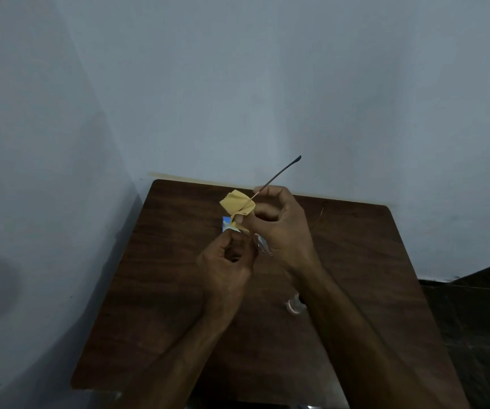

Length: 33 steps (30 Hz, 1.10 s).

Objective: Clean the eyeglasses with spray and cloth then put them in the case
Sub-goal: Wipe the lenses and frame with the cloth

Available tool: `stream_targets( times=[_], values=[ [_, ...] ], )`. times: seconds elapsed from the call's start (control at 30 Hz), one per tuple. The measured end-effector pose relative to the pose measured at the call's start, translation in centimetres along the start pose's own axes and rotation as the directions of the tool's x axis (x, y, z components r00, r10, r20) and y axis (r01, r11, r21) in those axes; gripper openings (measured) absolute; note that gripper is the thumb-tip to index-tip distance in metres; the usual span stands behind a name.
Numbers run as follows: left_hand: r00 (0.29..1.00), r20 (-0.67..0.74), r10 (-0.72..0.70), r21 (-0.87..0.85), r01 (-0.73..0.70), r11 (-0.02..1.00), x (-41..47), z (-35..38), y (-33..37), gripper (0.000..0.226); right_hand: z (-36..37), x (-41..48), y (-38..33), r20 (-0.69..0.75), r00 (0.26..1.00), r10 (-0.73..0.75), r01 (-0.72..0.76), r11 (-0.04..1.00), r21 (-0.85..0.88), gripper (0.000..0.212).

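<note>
Eyeglasses (262,245) hang above the brown desk (164,290), held between your hands. Your right hand (279,228) pinches the yellow cloth (236,203) around the frame, with one temple arm (280,172) jutting up past its forefinger. Your left hand (227,261) curls its fingers on the frame beside a lens. A blurred clear bottle (295,305) stands by your right forearm.

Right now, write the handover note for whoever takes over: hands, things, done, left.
Left hand grips the eyeglasses by the frame near a lens.
Right hand pinches the yellow cloth against a temple arm, above the wooden table.
Clear spray bottle is on the table under the right forearm.
No case clearly in view.
Done: wiping under way; spraying cannot be told.
Left: finish wiping, put eyeglasses in case.
</note>
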<state>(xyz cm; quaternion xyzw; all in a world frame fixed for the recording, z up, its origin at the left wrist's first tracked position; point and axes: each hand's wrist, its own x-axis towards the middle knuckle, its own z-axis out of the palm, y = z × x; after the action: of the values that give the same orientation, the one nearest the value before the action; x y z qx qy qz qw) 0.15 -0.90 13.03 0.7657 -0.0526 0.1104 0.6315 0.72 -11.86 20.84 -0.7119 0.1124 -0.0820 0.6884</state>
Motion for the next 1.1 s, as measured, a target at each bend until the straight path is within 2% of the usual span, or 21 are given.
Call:
stream_targets(
  times=[0.2, 0.33, 0.43, 0.5, 0.67, 0.8, 0.93, 1.1],
  values=[
    [0.997, 0.027, -0.071, -0.085, 0.073, 0.994, -0.5, 0.0, 0.6, 0.041, 1.9, -0.7, 1.2, -0.116, 0.987, -0.110, 0.114, 0.993, 0.031, 0.063],
    [0.984, 0.033, -0.176, -0.235, 0.179, 0.955, -0.8, 0.7, 0.4, 0.037, 2.3, -0.7, 0.4, -0.218, 0.965, -0.148, 0.176, 0.978, 0.114, 0.065],
    [0.970, 0.036, -0.240, -0.281, 0.240, 0.929, -1.1, 1.2, 0.0, 0.042, 1.9, -0.4, -0.9, -0.292, 0.946, -0.141, 0.208, 0.954, 0.215, 0.065],
    [0.961, 0.030, -0.276, -0.304, 0.272, 0.913, -1.3, 1.4, -0.5, 0.033, 1.6, -0.2, -1.8, -0.311, 0.943, -0.118, 0.215, 0.930, 0.299, 0.062],
    [0.962, 0.013, -0.271, -0.257, 0.265, 0.929, -1.8, 1.5, -0.6, 0.035, 0.7, 0.8, -3.3, -0.366, 0.927, -0.081, 0.234, 0.888, 0.396, 0.057],
    [0.978, 0.012, -0.208, -0.219, 0.205, 0.954, -1.6, 1.2, -0.5, 0.034, 0.1, 1.3, -3.6, -0.364, 0.931, -0.034, 0.208, 0.869, 0.449, 0.056],
    [0.986, 0.004, -0.165, -0.209, 0.162, 0.964, -1.5, 0.9, 0.1, 0.034, 0.5, 0.8, -2.5, -0.325, 0.946, -0.007, 0.150, 0.896, 0.418, 0.059],
    [0.988, 0.010, -0.156, -0.238, 0.153, 0.959, -1.4, 0.7, 0.7, 0.036, 1.7, -0.8, -0.1, -0.239, 0.969, -0.057, 0.101, 0.979, 0.175, 0.070]
  ],
)
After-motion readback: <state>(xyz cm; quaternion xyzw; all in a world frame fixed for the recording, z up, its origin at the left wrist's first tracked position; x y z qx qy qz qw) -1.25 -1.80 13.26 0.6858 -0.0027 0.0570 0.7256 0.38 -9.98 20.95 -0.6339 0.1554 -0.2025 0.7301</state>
